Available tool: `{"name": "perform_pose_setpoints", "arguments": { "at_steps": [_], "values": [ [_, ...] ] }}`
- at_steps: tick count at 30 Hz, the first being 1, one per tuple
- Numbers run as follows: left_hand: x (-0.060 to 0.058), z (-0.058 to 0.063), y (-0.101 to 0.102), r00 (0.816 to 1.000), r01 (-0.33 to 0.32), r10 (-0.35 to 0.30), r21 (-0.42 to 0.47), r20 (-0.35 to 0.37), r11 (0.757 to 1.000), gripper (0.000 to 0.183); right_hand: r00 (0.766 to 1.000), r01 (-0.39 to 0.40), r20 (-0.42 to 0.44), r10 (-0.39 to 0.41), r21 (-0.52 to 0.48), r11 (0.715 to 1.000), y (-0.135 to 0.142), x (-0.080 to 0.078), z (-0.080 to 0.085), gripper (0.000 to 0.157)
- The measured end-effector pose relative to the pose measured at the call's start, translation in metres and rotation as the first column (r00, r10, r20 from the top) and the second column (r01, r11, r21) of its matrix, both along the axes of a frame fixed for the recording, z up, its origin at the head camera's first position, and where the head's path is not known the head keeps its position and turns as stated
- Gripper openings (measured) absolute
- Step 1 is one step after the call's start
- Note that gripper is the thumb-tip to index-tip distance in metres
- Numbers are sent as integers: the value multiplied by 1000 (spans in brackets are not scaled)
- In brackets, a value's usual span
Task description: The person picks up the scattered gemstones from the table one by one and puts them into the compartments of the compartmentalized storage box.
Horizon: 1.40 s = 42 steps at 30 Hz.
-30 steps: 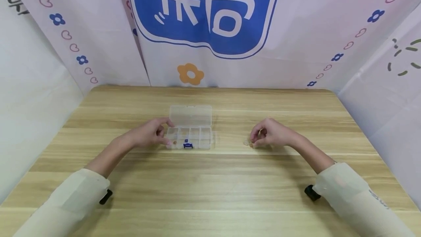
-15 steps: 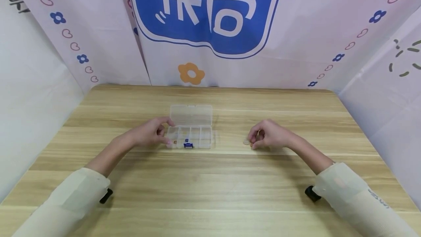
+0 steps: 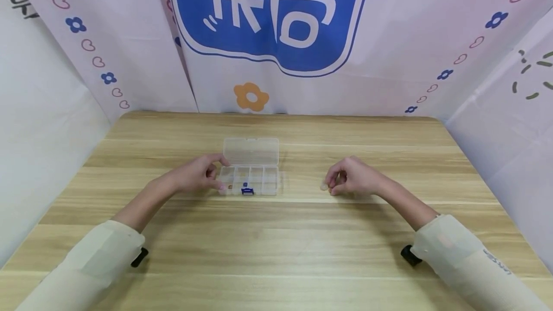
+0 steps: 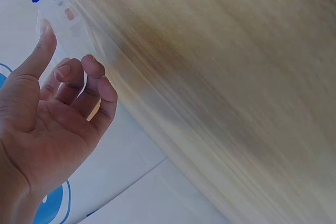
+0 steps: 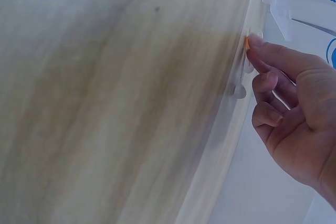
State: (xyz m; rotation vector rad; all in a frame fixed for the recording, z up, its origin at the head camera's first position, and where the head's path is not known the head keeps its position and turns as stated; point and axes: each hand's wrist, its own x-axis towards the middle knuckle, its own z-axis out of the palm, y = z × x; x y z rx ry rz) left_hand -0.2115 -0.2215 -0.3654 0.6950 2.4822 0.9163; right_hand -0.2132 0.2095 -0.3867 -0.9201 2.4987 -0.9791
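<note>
A clear plastic compartment box [image 3: 270, 180] lies on the table with its lid [image 3: 250, 151] folded back. My left hand [image 3: 194, 175] holds the box's left end between thumb and index finger, the other fingers curled in the left wrist view. A small reddish-brown piece [image 3: 230, 187] and a small blue piece [image 3: 245, 184] sit in separate front compartments. To the right, my right hand [image 3: 356, 176] pinches a small orange piece [image 5: 247, 43] between thumb and index finger, low over the table; the fingertips hide most of it. A small clear round piece [image 3: 323, 186] lies beside those fingertips.
The wooden table [image 3: 276, 248] extends toward me and to both sides. A blue latch [image 3: 247, 191] is on the box's front edge. White printed cloth [image 3: 345, 95] hangs behind the table's far edge, with more cloth at both sides.
My right hand has shifted very slightly left, and its fingertips now cover more of the orange piece. My left hand and the box have stayed in place.
</note>
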Motion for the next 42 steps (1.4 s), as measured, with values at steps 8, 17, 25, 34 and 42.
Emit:
{"name": "perform_pose_setpoints", "arguments": {
  "at_steps": [8,17,25,34,42],
  "values": [
    [0,0,0,1000,6,-6,0,-5,1000,57,999,-15,-30,16,11,1000,0,3,0,14],
    [0,0,1,1000,3,-3,-4,-4,1000,57,998,-26,-63,28,30,999,-2,3,1,14],
    [0,1,1,1000,-1,1,-7,-5,1000,57,996,-25,-81,27,25,999,-1,2,0,11],
    [0,1,0,1000,0,0,-2,0,1000,57,997,-8,-81,8,3,1000,1,1,2,9],
    [-1,0,0,1000,9,-9,2,-3,1000,58,993,16,-120,-17,-8,1000,0,-1,3,11]
  ]
}}
